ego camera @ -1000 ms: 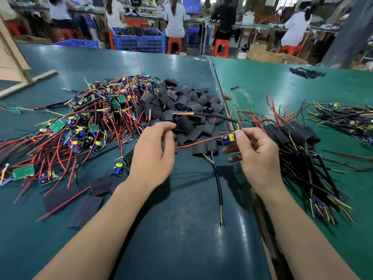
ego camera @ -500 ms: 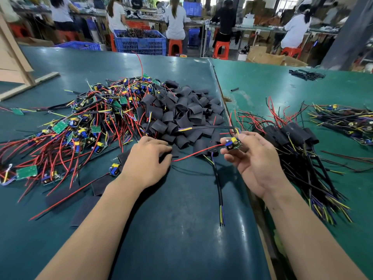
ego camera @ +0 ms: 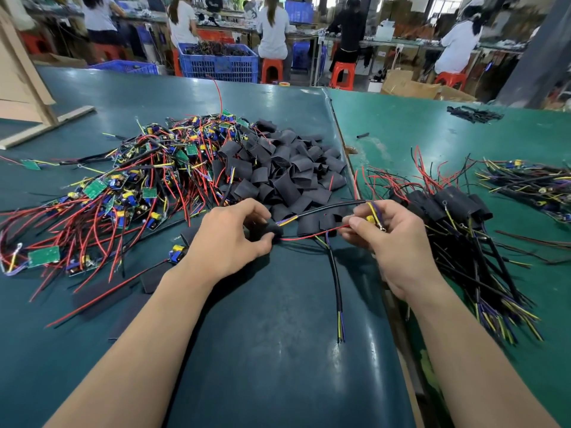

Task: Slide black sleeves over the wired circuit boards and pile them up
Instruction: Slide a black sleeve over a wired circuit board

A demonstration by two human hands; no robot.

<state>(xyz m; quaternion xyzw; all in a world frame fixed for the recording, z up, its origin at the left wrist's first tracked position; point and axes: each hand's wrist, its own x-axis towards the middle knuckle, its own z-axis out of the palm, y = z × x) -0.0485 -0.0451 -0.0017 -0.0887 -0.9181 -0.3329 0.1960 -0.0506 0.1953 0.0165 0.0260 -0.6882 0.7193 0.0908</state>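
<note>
My left hand [ego camera: 230, 236] pinches a black sleeve [ego camera: 267, 231] at the near edge of the heap of loose black sleeves [ego camera: 287, 174]. A red wire [ego camera: 309, 237] runs from that sleeve to my right hand [ego camera: 392, 239], which grips a small wired circuit board [ego camera: 372, 216] with a yellow part; most of the board is hidden by my fingers. A black cable [ego camera: 335, 273] hangs from it toward me. Unsleeved boards with red wires [ego camera: 123, 193] lie tangled at left. Sleeved boards [ego camera: 454, 205] are piled at right.
A seam [ego camera: 343, 149] divides the dark green table [ego camera: 262, 350] from a lighter green one at right. Flat sleeves [ego camera: 102, 295] lie near my left forearm. Another wire bundle [ego camera: 531, 183] sits far right. A blue crate [ego camera: 219, 63] and seated people are beyond the table.
My left hand has picked a black sleeve from the heap's edge and closed on it. My right hand has turned the board, keeping hold of it, and the red wire now reaches the sleeve.
</note>
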